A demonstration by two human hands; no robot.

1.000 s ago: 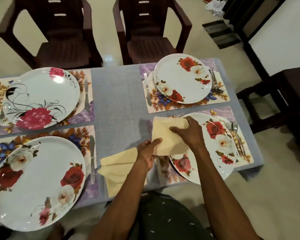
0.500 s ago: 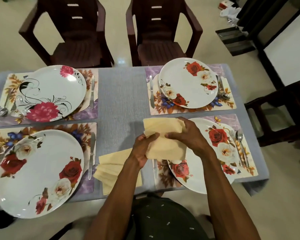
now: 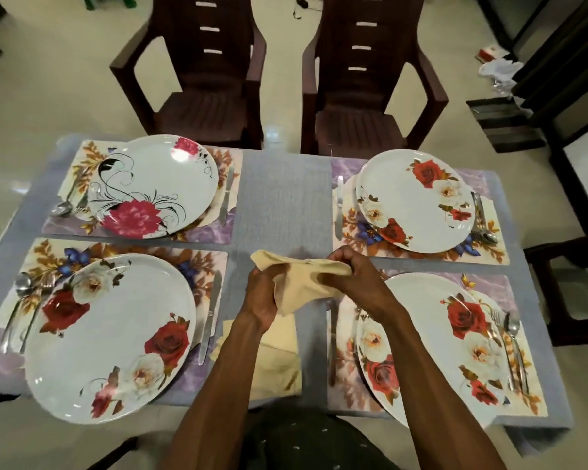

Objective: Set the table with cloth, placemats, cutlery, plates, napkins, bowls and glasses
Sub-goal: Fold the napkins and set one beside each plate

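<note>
A grey cloth (image 3: 279,198) covers the table, and four floral placemats lie on it, two on each side. Each placemat carries one plate: the far-left plate (image 3: 150,188), the near-left plate (image 3: 109,337), the far-right plate (image 3: 418,201) and the near-right plate (image 3: 435,344). All four plates hold nothing. Cutlery is laid at every setting: a knife (image 3: 211,313) lies on the inner side of the near-left plate, a spoon and fork (image 3: 511,344) lie on the outer side of the near-right plate, and similar pieces flank the other two. Judged from this, the cloth, placemat, cutlery and plate steps are done, and the napkin step is in hand. No napkin is seen laid out on any plate; pale edges show under the two far plates, but what they are cannot be told. No bowls or glasses are in view, so those steps appear to remain. The left hand (image 3: 262,293) and the right hand (image 3: 350,276) both grip one yellow napkin (image 3: 299,283), fingers curled around bunched cloth, holding it above the bare middle strip of the table between the two near settings. The napkin is crumpled and sagging, neither flat nor neatly folded. A stack of spare napkins (image 3: 279,361) lies on the cloth at the near edge, partly hidden under the left forearm.
</note>
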